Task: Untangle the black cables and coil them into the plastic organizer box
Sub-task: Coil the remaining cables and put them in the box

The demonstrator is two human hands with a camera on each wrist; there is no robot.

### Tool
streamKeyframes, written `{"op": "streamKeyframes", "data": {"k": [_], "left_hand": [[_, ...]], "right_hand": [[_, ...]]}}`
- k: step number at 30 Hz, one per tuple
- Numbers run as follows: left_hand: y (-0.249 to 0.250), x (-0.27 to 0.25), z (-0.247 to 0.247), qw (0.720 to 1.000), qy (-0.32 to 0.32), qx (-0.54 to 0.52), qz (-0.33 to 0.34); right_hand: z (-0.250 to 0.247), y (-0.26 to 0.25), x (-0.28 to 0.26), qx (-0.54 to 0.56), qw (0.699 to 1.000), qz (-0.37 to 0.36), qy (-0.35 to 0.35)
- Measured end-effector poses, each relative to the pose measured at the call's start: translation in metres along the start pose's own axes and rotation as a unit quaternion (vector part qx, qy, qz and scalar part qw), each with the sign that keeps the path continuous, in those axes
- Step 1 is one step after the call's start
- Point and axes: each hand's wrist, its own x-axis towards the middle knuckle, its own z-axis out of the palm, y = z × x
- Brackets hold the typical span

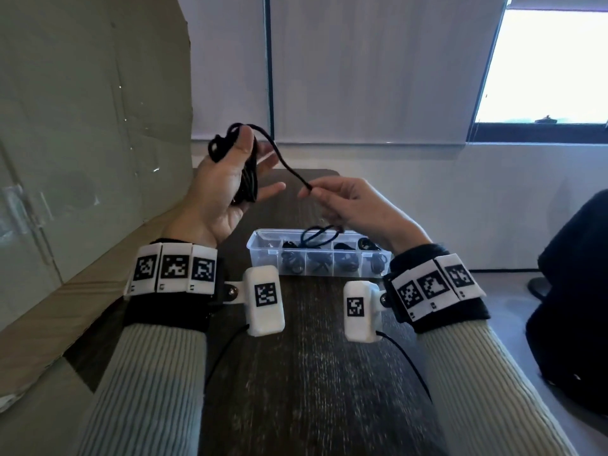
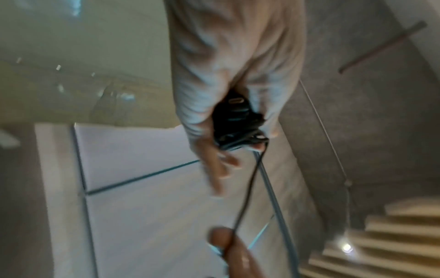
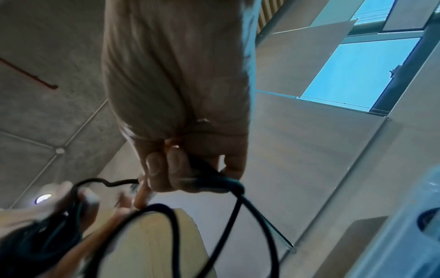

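My left hand (image 1: 220, 185) is raised palm-up over the table's far end, its thumb clamping a coil of black cable (image 1: 248, 182) against the palm while the fingers stretch out. The left wrist view shows that coil (image 2: 235, 122) with a connector end in the hand (image 2: 226, 71). A loose strand (image 1: 283, 162) arcs from the coil to my right hand (image 1: 355, 205), which pinches it between thumb and fingers. In the right wrist view the hand (image 3: 178, 94) grips the cable (image 3: 214, 181), and a loop hangs below. The clear plastic organizer box (image 1: 263, 261) sits on the table under the hands, holding several coiled black cables.
The dark wood table (image 1: 312, 373) is narrow. A large cardboard sheet (image 1: 82, 159) leans along its left side. A dark bulky object (image 1: 575, 291) stands off the table's right edge. A wall with a window (image 1: 543, 67) lies beyond.
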Motion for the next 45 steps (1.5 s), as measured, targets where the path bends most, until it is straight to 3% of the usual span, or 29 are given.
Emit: {"op": "streamKeyframes", "data": {"k": [3, 6, 10, 13, 16, 19, 20, 21, 23, 26, 28, 30, 32, 37, 41, 45], "left_hand": [[-0.001, 0.0, 0.005, 0.999, -0.009, -0.047, 0.002], [0.002, -0.001, 0.009, 0.991, -0.011, -0.13, 0.014], [0.003, 0.003, 0.0, 0.984, 0.066, -0.162, 0.021], [0.002, 0.008, -0.014, 0.985, 0.153, -0.05, 0.06], [-0.009, 0.013, -0.022, 0.956, 0.201, 0.16, 0.139], [-0.023, 0.015, -0.019, 0.859, 0.14, 0.456, 0.184], [-0.027, 0.012, -0.015, 0.839, 0.083, 0.514, 0.16], [-0.031, 0.009, -0.01, 0.836, 0.018, 0.533, 0.133], [-0.036, 0.003, -0.003, 0.859, -0.07, 0.5, 0.084], [-0.03, -0.005, 0.006, 0.929, -0.11, 0.353, -0.006], [-0.021, -0.009, 0.011, 0.917, -0.165, 0.362, -0.028], [-0.016, -0.012, 0.013, 0.881, -0.207, 0.426, 0.001], [-0.013, -0.013, 0.01, 0.884, -0.207, 0.42, 0.004], [-0.011, -0.016, 0.001, 0.944, -0.211, 0.25, -0.032], [-0.002, -0.013, -0.002, 0.978, -0.151, 0.133, -0.049], [-0.002, -0.01, -0.003, 0.989, -0.087, 0.119, -0.03]], "right_hand": [[0.015, -0.002, 0.002, -0.02, 1.0, 0.01, -0.016], [0.025, -0.008, -0.001, -0.04, 0.996, 0.03, -0.077], [0.014, -0.013, -0.009, -0.055, 0.988, 0.046, -0.134], [-0.004, -0.015, -0.014, -0.122, 0.987, 0.035, -0.102], [-0.014, -0.02, -0.018, -0.112, 0.992, 0.018, -0.063], [-0.012, -0.03, -0.018, -0.121, 0.991, -0.026, -0.05], [-0.011, -0.034, -0.019, -0.116, 0.991, -0.04, -0.048], [-0.011, -0.037, -0.019, -0.11, 0.992, -0.053, -0.043], [-0.013, -0.038, -0.018, -0.108, 0.991, -0.079, -0.014], [-0.018, -0.03, -0.013, -0.127, 0.985, -0.1, 0.058], [-0.019, -0.025, -0.01, -0.118, 0.984, -0.103, 0.081], [-0.017, -0.026, -0.009, -0.087, 0.986, -0.11, 0.087], [-0.018, -0.026, -0.01, -0.043, 0.989, -0.119, 0.075], [-0.027, -0.017, -0.015, 0.0, 0.996, -0.09, 0.015], [-0.031, -0.011, -0.018, 0.086, 0.995, -0.057, 0.014], [-0.028, -0.006, -0.014, 0.086, 0.996, -0.023, 0.027]]}}
